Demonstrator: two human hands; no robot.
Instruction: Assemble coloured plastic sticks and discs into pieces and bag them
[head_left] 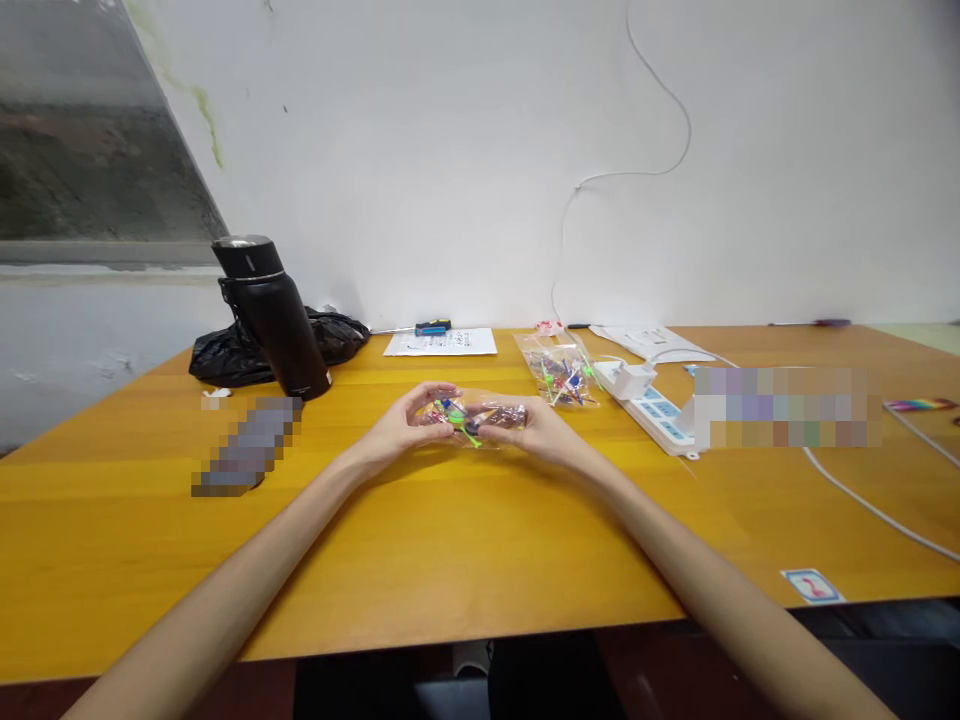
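Note:
A clear plastic bag (491,415) with small colourful parts in it, bright green and blue among them, is held between my two hands over the middle of the wooden table (450,560). My left hand (420,418) is closed on the bag's left side, thumb in front and fingers behind. On the right side, my right hand (529,425) pinches the same bag. What exactly the small parts are, I cannot make out. Beyond my right hand lies a second clear bag (561,370) of similar coloured pieces.
At the left stand a black bottle (274,325) and a black plastic bag (337,335), with a blurred-out flat object (247,450) nearer. A screwdriver (433,328) and paper (442,343) lie by the wall. On the right are a power strip (656,415) and a white cable (862,505).

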